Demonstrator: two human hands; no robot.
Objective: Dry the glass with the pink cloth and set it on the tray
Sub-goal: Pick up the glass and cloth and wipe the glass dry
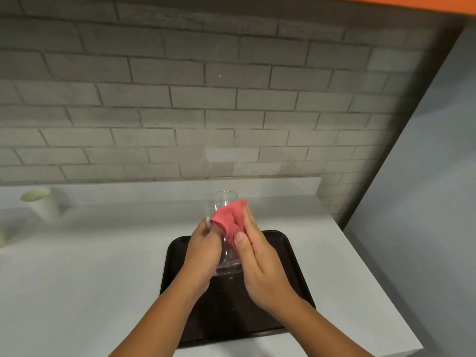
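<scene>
A clear drinking glass (221,204) is held up above the black tray (288,258), tilted with its open end away from me. My left hand (202,256) grips the glass around its left side and base. My right hand (260,266) presses the bunched pink cloth (229,217) against the glass's right side, thumb on the cloth. The lower part of the glass is partly hidden between both hands. The tray lies flat on the white counter, under my hands and forearms.
A white paper cup (42,203) lies tipped at the back left of the white counter (77,279). A grey brick wall (180,99) runs behind the counter. The counter's right edge (373,279) drops off beside a grey wall.
</scene>
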